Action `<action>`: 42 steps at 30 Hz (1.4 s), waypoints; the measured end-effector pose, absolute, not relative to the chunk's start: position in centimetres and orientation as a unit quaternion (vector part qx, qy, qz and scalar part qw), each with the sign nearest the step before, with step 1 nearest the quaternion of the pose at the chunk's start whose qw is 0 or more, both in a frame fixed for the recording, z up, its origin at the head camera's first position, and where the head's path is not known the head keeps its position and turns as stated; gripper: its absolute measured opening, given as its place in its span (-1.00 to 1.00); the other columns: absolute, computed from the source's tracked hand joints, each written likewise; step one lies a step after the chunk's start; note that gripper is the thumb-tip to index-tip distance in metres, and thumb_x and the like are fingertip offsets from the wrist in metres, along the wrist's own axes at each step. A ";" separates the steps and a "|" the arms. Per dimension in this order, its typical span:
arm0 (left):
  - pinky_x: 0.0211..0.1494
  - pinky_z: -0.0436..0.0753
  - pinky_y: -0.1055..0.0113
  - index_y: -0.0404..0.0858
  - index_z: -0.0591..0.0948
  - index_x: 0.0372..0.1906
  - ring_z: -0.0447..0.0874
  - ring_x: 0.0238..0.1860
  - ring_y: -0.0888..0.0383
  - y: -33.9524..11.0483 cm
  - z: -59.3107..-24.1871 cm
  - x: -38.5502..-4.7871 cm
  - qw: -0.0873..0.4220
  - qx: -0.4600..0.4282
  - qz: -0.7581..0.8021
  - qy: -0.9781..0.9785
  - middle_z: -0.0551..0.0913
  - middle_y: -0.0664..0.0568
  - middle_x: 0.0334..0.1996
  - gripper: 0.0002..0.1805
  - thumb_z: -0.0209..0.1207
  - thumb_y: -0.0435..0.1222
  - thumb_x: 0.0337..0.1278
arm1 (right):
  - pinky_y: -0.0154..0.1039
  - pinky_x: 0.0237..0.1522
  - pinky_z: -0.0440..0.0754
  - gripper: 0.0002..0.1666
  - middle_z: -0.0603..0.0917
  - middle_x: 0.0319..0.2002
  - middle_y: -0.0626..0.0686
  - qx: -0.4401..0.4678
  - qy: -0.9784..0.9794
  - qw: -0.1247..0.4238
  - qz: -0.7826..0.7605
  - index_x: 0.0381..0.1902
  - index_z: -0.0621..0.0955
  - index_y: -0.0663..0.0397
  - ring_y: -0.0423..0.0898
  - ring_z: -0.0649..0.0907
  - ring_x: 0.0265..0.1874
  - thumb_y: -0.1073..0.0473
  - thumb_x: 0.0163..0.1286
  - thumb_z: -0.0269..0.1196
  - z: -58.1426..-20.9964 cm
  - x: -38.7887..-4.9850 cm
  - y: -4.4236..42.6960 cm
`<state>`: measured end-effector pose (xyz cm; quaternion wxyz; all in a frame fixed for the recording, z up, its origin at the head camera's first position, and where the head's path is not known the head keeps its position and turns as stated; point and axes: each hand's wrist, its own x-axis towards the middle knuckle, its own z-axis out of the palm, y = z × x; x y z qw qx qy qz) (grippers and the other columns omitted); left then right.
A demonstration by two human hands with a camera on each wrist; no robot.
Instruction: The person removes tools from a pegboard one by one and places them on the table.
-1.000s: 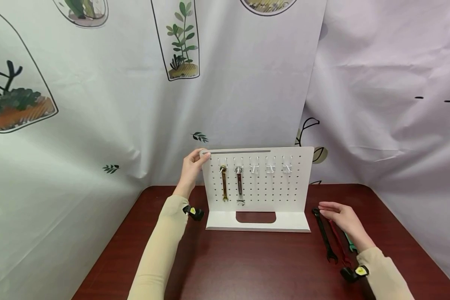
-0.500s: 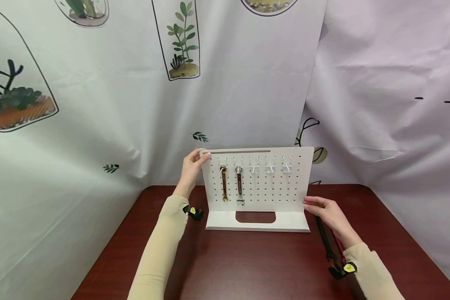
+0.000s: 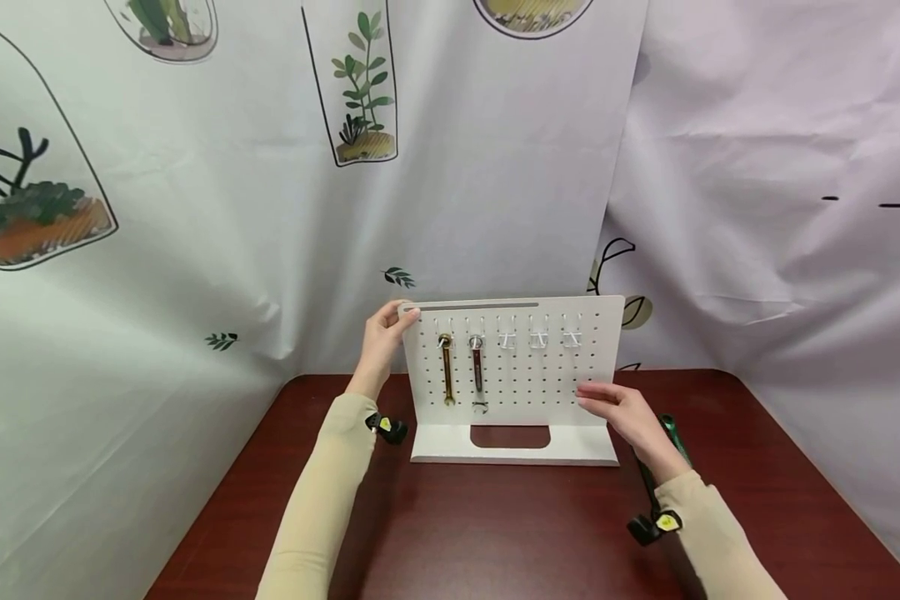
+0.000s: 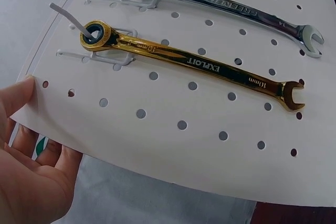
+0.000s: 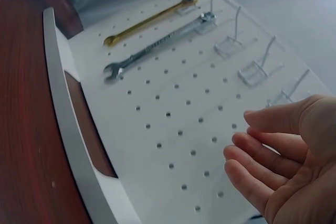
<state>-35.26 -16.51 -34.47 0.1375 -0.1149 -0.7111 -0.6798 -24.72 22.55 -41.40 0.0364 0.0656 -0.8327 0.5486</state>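
A white pegboard (image 3: 528, 392) stands upright on its base on the table. My left hand (image 3: 379, 343) grips its upper left corner, thumb on the front face and fingers behind. From the two leftmost hooks hang a gold combination wrench (image 4: 205, 66) and a silver combination wrench (image 4: 226, 4). Three more hooks (image 3: 539, 340) to the right hold nothing. In front of the board's lower right part is my right hand (image 5: 283, 161), its fingers loosely bent, thumb apart from them, and nothing between.
Under and beside my right forearm lie a green wrench (image 3: 672, 437) and a black wrench (image 3: 647, 483), both partly covered. The dark red table (image 3: 480, 533) extends in front of the board. A white printed cloth (image 3: 495, 200) hangs behind.
My right hand has moved left from above the loose wrenches to the front of the pegboard. The red wrench is now hidden by the arm. My left hand keeps its grip.
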 end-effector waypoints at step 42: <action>-0.21 0.44 0.27 -0.18 0.65 0.03 0.53 -0.25 0.16 -16.3 -34.6 -35.1 0.154 -0.111 -0.671 -0.717 0.69 0.08 -0.20 -0.67 0.33 -0.09 0.30 | 0.03 0.26 0.46 -0.53 0.67 0.15 0.19 0.120 -0.780 0.000 0.614 0.22 0.61 0.28 0.09 0.63 0.14 0.19 0.42 0.31 -40.6 -28.8 12.9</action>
